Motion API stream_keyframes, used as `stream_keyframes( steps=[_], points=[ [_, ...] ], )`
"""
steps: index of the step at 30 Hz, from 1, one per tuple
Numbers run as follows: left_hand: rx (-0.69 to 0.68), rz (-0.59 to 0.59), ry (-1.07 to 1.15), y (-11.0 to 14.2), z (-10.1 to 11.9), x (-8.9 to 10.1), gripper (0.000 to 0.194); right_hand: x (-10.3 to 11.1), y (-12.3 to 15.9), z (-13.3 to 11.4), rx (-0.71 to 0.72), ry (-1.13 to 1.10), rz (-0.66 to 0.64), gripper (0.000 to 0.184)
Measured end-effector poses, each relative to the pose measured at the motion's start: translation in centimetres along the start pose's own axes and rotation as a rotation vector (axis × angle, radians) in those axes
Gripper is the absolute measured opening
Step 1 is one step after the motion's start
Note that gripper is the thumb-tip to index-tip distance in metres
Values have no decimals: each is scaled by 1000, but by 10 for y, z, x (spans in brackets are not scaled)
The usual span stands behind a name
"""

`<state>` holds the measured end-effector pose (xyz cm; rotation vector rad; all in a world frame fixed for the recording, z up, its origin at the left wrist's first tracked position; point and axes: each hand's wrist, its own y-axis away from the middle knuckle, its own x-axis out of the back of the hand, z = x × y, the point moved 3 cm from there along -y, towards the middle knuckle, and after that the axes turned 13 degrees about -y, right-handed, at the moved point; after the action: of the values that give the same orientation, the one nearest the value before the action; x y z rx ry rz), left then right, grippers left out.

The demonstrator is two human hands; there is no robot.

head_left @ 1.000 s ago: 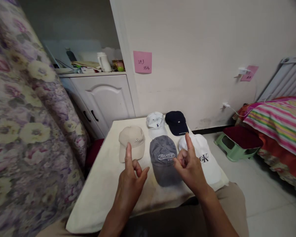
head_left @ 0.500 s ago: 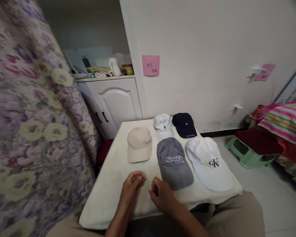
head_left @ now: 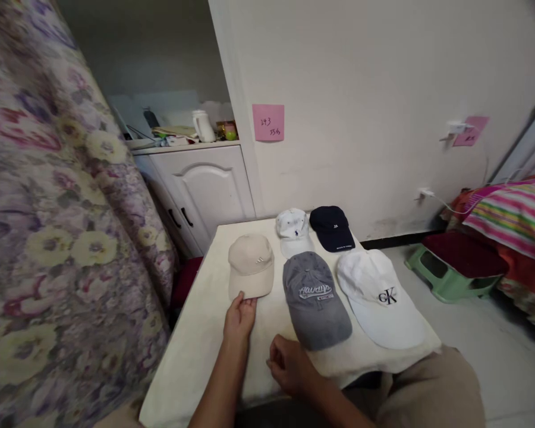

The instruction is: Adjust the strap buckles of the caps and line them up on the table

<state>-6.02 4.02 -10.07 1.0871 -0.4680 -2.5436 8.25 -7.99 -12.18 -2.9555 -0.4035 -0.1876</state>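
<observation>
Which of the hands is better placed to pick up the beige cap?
Left. The left hand already touches the brim of the beige cap; the right hand lies curled near the table's front edge.

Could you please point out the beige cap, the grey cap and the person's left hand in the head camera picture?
beige cap (head_left: 251, 263): head view, on the crown, above the small logo.
grey cap (head_left: 314, 290): head view, on the embroidered lettering at the front.
left hand (head_left: 239, 315): head view, on the back of the hand.
</observation>
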Motion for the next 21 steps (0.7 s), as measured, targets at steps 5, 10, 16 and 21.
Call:
stream_keyframes(
  steps=[5, 10, 16, 21],
  points=[
    [-1, -33, 81, 3, 3, -3, 37, 3, -3, 1, 3, -108, 32, 19],
    [-59, -123, 110, 42, 4, 28, 49, 6, -5, 6, -2, -316, 30, 10],
    [-96, -291, -8, 79, 4, 71, 62, 17, -2, 0, -3, -634, 141, 51],
    [-55, -141, -264, 94, 4, 69, 47, 46, 4, -56, 151, -985, 210, 63]
  ],
)
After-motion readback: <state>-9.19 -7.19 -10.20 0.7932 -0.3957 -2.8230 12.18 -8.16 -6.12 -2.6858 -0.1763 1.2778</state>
